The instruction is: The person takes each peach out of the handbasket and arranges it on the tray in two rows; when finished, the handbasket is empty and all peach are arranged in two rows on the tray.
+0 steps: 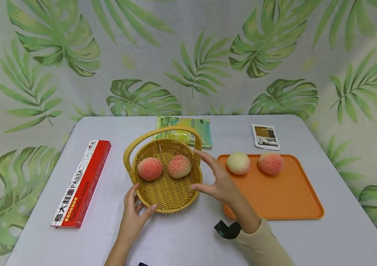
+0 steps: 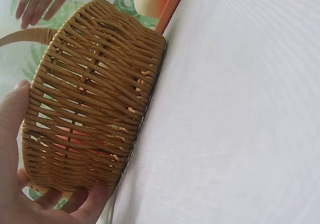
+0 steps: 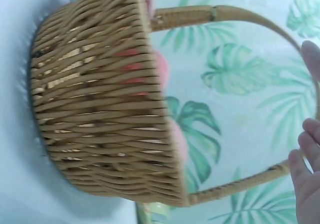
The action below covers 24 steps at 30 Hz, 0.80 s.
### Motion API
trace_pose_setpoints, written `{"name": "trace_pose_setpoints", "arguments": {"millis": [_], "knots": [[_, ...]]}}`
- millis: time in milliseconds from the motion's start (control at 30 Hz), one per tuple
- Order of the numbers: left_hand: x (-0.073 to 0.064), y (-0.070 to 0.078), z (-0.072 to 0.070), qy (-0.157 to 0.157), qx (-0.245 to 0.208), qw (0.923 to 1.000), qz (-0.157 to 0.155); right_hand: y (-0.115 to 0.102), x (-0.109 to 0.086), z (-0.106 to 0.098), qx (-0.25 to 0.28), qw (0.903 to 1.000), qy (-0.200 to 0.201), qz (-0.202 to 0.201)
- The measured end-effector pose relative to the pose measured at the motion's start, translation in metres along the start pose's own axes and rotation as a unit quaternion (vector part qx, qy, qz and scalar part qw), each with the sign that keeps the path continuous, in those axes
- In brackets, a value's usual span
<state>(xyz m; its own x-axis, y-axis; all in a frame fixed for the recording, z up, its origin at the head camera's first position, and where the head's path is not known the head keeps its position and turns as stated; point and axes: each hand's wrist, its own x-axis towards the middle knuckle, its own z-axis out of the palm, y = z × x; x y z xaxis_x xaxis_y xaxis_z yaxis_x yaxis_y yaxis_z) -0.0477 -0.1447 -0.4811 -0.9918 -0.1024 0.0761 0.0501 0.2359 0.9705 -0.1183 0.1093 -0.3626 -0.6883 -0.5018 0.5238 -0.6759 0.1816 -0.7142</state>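
A round wicker basket [image 1: 167, 211] with a tall arched handle stands on the table. Two pinkish-red peaches [image 1: 150, 169] lie inside it, side by side. My left hand [image 1: 133, 218] grips the basket's near left side, thumb at the rim; in the left wrist view its fingers [image 2: 95, 201] curl around the woven wall [image 2: 95, 94]. On the other side, my right hand [image 1: 220, 181] hovers by the right rim, thumb and fingers spread apart and holding nothing. The right wrist view has this hand [image 3: 309, 179] near the handle [image 3: 240, 14], apart from the woven wall.
On the right lies an orange tray [image 1: 275, 199] holding a pale peach [image 1: 238, 163] and a redder peach [image 1: 271, 163]. A red-and-white pasta box [image 1: 81, 184] lies left of the basket. Behind the basket is a green packet [image 1: 205, 133]; a small white-edged sachet [image 1: 265, 137] lies behind the tray.
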Motion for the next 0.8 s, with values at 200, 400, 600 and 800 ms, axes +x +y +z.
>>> {"name": "trace_pose_setpoints", "arguments": {"millis": [200, 400, 600, 800], "knots": [[0.0, 0.0, 0.0, -0.001, -0.004, 1.0, 0.0, 0.04, 0.002, 0.024, -0.026, 0.9959, -0.047, 0.072], [0.0, 0.001, 0.0, 0.001, -0.002, 1.0, 0.001, 0.057, 0.002, 0.035, -0.036, 0.9949, -0.053, 0.078], [0.0, 0.001, 0.0, 0.001, 0.001, 1.0, 0.003, 0.067, 0.001, 0.04, -0.046, 0.9932, -0.056, 0.091], [0.0, 0.001, 0.0, 0.002, -0.002, 1.0, 0.002, 0.072, 0.001, 0.042, -0.051, 0.9921, -0.061, 0.097]]}}
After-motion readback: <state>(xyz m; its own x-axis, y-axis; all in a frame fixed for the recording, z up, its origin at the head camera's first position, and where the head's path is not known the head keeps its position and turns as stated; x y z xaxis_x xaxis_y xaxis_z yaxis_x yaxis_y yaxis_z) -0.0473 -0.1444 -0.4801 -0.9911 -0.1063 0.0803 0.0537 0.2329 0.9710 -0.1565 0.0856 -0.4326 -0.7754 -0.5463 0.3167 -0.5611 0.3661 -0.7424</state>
